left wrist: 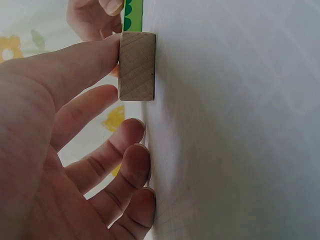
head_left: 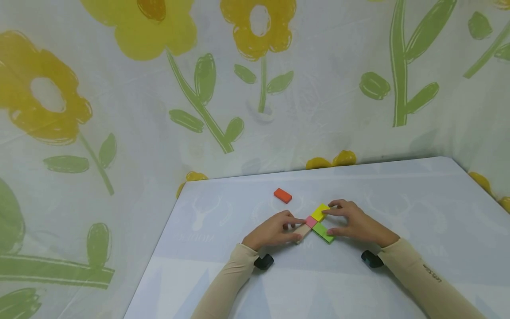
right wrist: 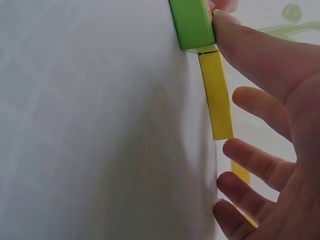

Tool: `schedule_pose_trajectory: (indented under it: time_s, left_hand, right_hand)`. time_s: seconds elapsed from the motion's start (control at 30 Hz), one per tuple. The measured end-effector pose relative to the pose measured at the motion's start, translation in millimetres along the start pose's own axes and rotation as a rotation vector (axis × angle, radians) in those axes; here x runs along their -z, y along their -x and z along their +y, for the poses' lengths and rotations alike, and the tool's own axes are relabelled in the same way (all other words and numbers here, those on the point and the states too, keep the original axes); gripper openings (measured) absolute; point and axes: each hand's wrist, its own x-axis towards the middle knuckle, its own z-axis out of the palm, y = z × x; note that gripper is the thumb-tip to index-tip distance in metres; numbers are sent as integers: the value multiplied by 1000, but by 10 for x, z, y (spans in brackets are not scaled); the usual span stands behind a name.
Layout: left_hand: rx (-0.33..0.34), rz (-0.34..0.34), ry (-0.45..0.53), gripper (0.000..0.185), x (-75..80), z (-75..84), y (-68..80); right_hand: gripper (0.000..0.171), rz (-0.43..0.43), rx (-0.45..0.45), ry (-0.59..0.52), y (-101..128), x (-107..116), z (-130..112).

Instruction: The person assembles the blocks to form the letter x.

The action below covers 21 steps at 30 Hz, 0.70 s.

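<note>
Four flat blocks lie together in a cross on the pale tablecloth: yellow, pink, green and bare wood. My left hand touches the wood block with its thumb, and its index finger reaches to the pink block. The other fingers rest on the cloth. My right hand has its thumb against the green block, with straight fingers by the yellow block. Neither hand grips anything.
A single orange block lies apart, further back on the table. A flower-print curtain hangs close behind the table. The table's left edge runs diagonally near my left arm.
</note>
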Motion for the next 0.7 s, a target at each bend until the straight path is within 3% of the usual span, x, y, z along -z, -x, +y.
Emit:
schedule_pose_trajectory:
  time_s: [0.7]
  left_hand:
    - [5, -2, 12, 50, 0, -5, 0]
  right_hand:
    - [62, -7, 3, 50, -7, -30, 12]
